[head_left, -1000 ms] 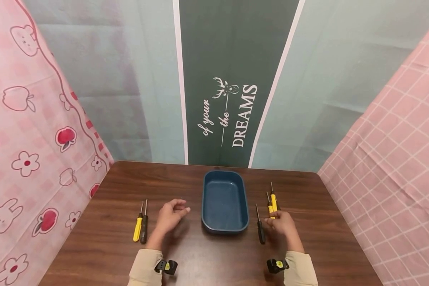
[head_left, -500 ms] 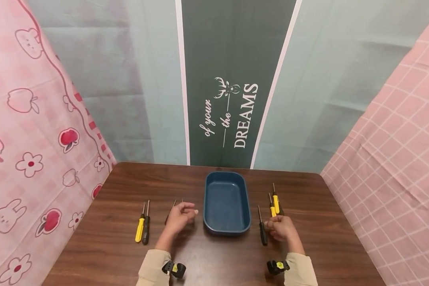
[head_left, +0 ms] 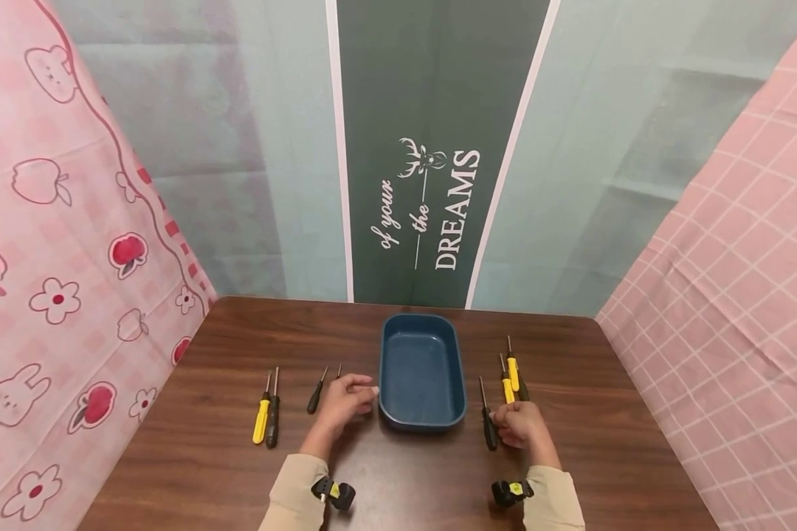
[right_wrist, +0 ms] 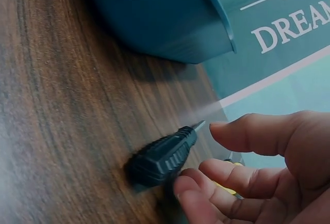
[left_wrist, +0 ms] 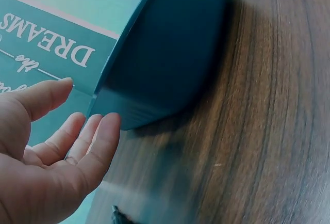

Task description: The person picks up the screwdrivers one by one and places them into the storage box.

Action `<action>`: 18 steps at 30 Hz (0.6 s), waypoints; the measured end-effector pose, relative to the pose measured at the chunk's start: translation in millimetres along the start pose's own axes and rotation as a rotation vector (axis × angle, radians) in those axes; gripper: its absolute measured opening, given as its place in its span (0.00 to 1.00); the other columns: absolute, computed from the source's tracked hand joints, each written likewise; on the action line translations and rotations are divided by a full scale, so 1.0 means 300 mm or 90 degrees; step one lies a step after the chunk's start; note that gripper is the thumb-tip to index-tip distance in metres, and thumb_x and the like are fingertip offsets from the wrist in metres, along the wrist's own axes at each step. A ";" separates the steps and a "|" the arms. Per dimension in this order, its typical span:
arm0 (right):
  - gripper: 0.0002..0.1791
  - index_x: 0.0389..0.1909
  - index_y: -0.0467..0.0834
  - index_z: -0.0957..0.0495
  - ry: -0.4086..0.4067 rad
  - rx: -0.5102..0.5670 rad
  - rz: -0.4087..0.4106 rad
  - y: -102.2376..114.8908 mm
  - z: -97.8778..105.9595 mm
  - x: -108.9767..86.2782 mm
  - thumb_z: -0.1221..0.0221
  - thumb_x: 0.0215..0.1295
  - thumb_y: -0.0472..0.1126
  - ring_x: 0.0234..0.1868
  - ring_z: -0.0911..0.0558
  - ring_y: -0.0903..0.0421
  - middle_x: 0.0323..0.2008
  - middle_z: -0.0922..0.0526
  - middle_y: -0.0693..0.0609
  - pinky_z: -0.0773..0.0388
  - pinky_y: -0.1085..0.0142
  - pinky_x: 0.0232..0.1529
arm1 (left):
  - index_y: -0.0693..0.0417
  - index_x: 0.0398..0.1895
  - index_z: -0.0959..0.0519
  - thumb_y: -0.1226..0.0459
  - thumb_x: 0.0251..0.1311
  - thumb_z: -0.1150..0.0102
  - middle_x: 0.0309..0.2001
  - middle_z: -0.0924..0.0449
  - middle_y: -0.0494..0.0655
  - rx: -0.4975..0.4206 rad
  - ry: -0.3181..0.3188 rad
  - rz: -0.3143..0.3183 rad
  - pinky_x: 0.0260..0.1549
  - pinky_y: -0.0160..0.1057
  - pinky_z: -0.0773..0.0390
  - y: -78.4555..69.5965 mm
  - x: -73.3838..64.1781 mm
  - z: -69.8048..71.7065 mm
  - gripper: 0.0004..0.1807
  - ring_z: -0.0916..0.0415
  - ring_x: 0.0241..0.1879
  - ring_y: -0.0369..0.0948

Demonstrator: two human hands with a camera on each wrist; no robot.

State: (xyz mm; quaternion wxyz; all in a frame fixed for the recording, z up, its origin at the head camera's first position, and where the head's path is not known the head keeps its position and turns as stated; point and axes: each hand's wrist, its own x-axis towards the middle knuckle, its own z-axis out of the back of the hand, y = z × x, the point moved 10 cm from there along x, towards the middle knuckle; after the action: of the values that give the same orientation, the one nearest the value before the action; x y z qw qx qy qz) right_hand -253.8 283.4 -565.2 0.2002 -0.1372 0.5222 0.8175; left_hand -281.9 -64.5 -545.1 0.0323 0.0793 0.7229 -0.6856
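Note:
A deep blue rectangular dish (head_left: 423, 424) stands on the table. My left hand (head_left: 341, 407) is beside its left wall, fingers loosely bent and holding nothing; in the left wrist view I cannot tell whether the fingertips (left_wrist: 109, 126) touch it. My right hand (head_left: 522, 424) is just right of a black-handled screwdriver (head_left: 489, 431). In the right wrist view its thumb and fingers are apart and empty, close to that screwdriver's handle (right_wrist: 164, 157). Beyond this hand lie two yellow-handled screwdrivers (head_left: 513, 375) and a partly hidden dark handle (head_left: 523, 392).
At the left lie a yellow-handled screwdriver (head_left: 261, 422) and a black-handled one (head_left: 273, 424). A smaller black screwdriver (head_left: 315, 398) lies near my left hand, with another shaft tip (head_left: 339, 370) showing behind it. Printed cloths (head_left: 412, 74) surround the brown table (head_left: 186, 442).
My left hand has moved right, up to the dish, uncovering the small black screwdriver. My right hand has shifted slightly down, nearer the black screwdriver's handle. The screwdrivers and dish stay put.

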 end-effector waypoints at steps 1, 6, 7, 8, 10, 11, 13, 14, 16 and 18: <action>0.07 0.31 0.30 0.22 0.002 -0.003 0.001 0.000 -0.003 0.002 0.41 0.57 0.32 0.28 0.24 0.50 0.27 0.24 0.44 0.19 0.56 0.29 | 0.76 0.48 0.29 0.69 0.53 0.37 0.34 0.21 0.56 -0.001 0.001 0.003 0.38 0.51 0.20 0.004 0.003 -0.004 0.22 0.23 0.36 0.50; 0.07 0.31 0.30 0.22 0.002 -0.014 -0.006 -0.008 -0.018 0.010 0.39 0.55 0.32 0.29 0.25 0.50 0.27 0.25 0.43 0.19 0.55 0.29 | 0.75 0.48 0.30 0.69 0.53 0.37 0.34 0.22 0.56 -0.029 0.003 0.014 0.36 0.50 0.20 0.023 0.017 -0.022 0.22 0.22 0.31 0.45; 0.07 0.31 0.30 0.23 -0.001 -0.016 -0.007 -0.008 -0.020 0.012 0.39 0.55 0.31 0.29 0.25 0.49 0.27 0.25 0.43 0.19 0.55 0.29 | 0.75 0.48 0.30 0.70 0.53 0.37 0.34 0.22 0.56 -0.036 0.004 0.016 0.36 0.49 0.19 0.027 0.019 -0.025 0.22 0.22 0.31 0.44; 0.07 0.31 0.30 0.23 -0.007 -0.018 -0.008 -0.009 -0.020 0.014 0.38 0.54 0.31 0.28 0.24 0.49 0.27 0.25 0.43 0.19 0.55 0.29 | 0.75 0.49 0.30 0.70 0.53 0.37 0.34 0.22 0.56 -0.043 0.004 0.018 0.35 0.48 0.19 0.030 0.021 -0.028 0.22 0.22 0.30 0.44; 0.08 0.30 0.30 0.24 -0.019 -0.024 -0.004 -0.007 -0.022 0.017 0.37 0.52 0.31 0.28 0.24 0.49 0.27 0.25 0.43 0.19 0.54 0.29 | 0.76 0.49 0.31 0.71 0.52 0.37 0.34 0.23 0.57 -0.053 0.005 0.019 0.34 0.47 0.19 0.035 0.024 -0.033 0.23 0.22 0.29 0.44; 0.08 0.29 0.30 0.24 -0.025 -0.028 -0.002 -0.005 -0.023 0.018 0.36 0.51 0.31 0.27 0.24 0.49 0.27 0.25 0.42 0.19 0.54 0.28 | 0.76 0.50 0.31 0.72 0.52 0.37 0.34 0.23 0.57 -0.054 0.005 0.017 0.33 0.46 0.19 0.036 0.025 -0.035 0.23 0.22 0.29 0.44; 0.08 0.28 0.29 0.24 -0.033 -0.034 0.001 -0.005 -0.026 0.023 0.36 0.50 0.30 0.26 0.23 0.49 0.27 0.25 0.42 0.19 0.53 0.28 | 0.76 0.50 0.31 0.73 0.51 0.37 0.33 0.22 0.56 -0.058 0.001 0.021 0.32 0.44 0.18 0.040 0.027 -0.037 0.23 0.22 0.28 0.43; 0.08 0.28 0.29 0.24 -0.037 -0.035 0.000 -0.006 -0.027 0.024 0.36 0.49 0.29 0.26 0.23 0.49 0.27 0.25 0.41 0.19 0.53 0.28 | 0.77 0.50 0.31 0.74 0.51 0.37 0.33 0.22 0.56 -0.059 0.001 0.021 0.31 0.44 0.18 0.040 0.028 -0.038 0.24 0.22 0.28 0.43; 0.07 0.28 0.29 0.24 -0.039 -0.040 0.001 -0.009 -0.030 0.029 0.37 0.49 0.28 0.26 0.23 0.48 0.28 0.25 0.40 0.19 0.53 0.28 | 0.78 0.51 0.32 0.75 0.50 0.39 0.32 0.22 0.55 -0.056 0.003 0.019 0.30 0.43 0.18 0.040 0.029 -0.043 0.23 0.23 0.28 0.42; 0.07 0.29 0.28 0.23 -0.038 -0.046 -0.002 -0.012 -0.033 0.031 0.38 0.49 0.28 0.26 0.23 0.48 0.28 0.25 0.40 0.19 0.54 0.28 | 0.78 0.51 0.31 0.76 0.50 0.39 0.30 0.22 0.53 -0.051 0.002 0.022 0.29 0.41 0.18 0.042 0.029 -0.046 0.23 0.23 0.27 0.41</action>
State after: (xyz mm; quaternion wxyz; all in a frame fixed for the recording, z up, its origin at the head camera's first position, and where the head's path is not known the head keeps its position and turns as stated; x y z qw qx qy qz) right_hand -260.1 277.6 -576.3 0.2117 -0.1205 0.4861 0.8392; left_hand -287.6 -49.6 -558.0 0.0461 0.0915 0.7486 -0.6551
